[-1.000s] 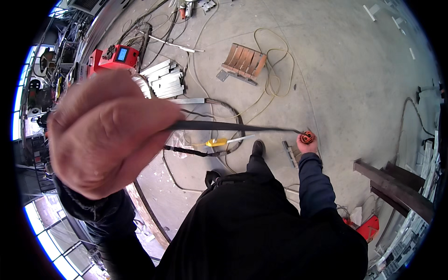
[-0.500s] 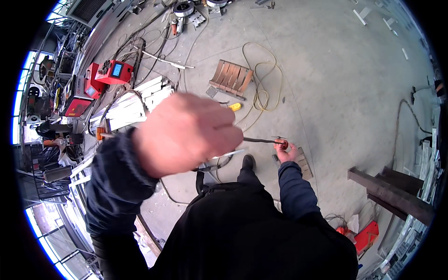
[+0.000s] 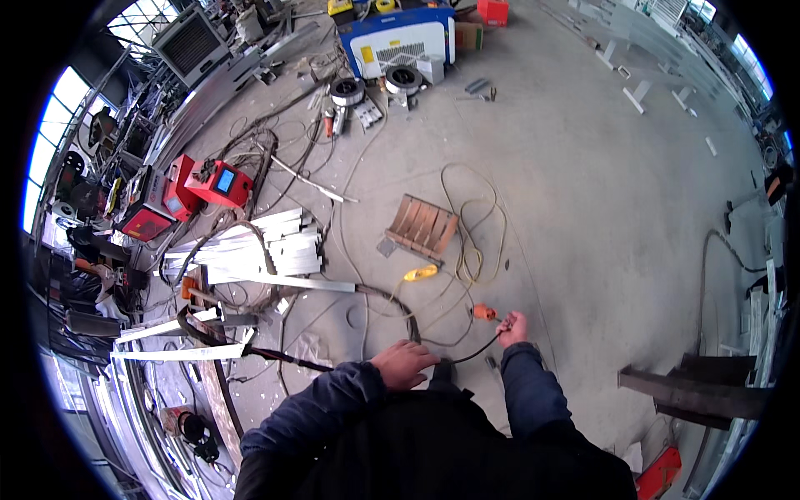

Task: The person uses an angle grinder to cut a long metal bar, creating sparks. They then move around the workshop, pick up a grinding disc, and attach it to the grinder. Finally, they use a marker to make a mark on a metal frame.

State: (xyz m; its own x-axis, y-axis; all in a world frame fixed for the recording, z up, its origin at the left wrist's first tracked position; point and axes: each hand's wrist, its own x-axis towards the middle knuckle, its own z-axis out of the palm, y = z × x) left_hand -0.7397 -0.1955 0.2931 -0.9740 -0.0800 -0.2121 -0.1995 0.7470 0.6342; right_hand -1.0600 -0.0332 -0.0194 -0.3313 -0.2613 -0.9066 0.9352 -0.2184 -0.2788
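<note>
My right hand [image 3: 512,330] is closed on a thin black cable [image 3: 479,353], just behind an orange fitting [image 3: 484,312] that sticks out past the fingers. The fitting's exact kind is too small to tell. From there the cable sags left towards my left hand [image 3: 404,364], which is close in front of my body with its fingers curled over it. The grip itself is partly hidden. A thicker dark cable [image 3: 410,321] comes down to the left hand from the far side. Beyond the hands lie a yellow handheld piece [image 3: 421,272] and a slatted brown metal piece [image 3: 422,227].
A pale hose [image 3: 502,221] loops over the floor. White metal strips [image 3: 250,250] and red machines [image 3: 218,183] stand left. Far ahead are a blue-and-white machine [image 3: 400,46] and wire spools [image 3: 403,79]. A brown steel beam [image 3: 692,387] lies right.
My left hand has dropped from high before the camera to near my body. My right hand has moved lower, and the orange fitting now shows beyond its fingers. The view has tilted up.
</note>
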